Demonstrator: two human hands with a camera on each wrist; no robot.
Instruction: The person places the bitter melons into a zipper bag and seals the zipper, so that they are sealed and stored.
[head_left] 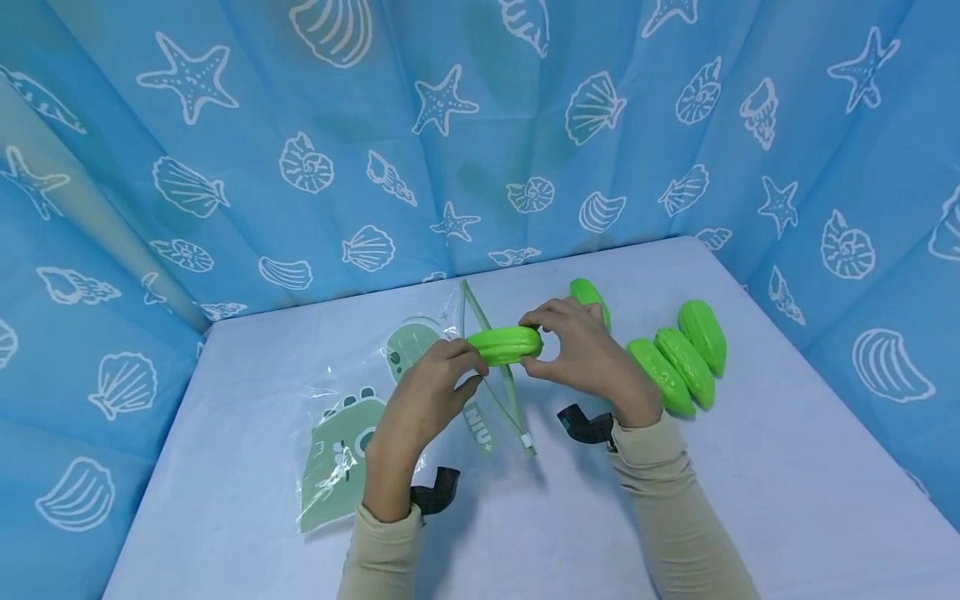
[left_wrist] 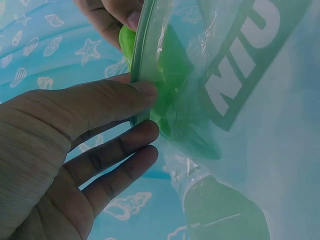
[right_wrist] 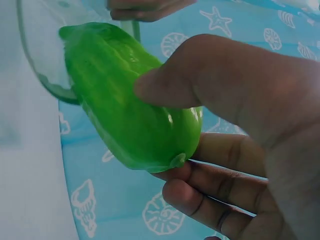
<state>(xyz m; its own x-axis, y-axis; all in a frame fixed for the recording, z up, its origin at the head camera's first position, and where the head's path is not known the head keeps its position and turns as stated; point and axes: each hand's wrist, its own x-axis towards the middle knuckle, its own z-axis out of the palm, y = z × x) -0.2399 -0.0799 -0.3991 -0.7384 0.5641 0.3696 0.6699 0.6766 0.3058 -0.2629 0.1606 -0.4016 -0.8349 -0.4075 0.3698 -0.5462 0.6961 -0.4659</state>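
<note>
A clear zip bag (head_left: 341,471) with green cartoon prints lies across the left and middle of the table, its mouth lifted. My left hand (head_left: 423,400) pinches the green-edged rim (left_wrist: 142,55) of the bag between thumb and fingers. My right hand (head_left: 588,354) grips one end of a glossy, ridged green papaya-shaped fruit (right_wrist: 120,95). Its far end is inside the bag's mouth, showing through the clear film in the left wrist view. A white zip slider (head_left: 527,439) sits at the near end of the green zip strip.
Three more green fruits (head_left: 686,367) lie side by side right of my right hand. Another green fruit (head_left: 588,293) is behind that hand, partly hidden. A blue shell-print curtain (head_left: 450,167) stands behind the white table (head_left: 787,483).
</note>
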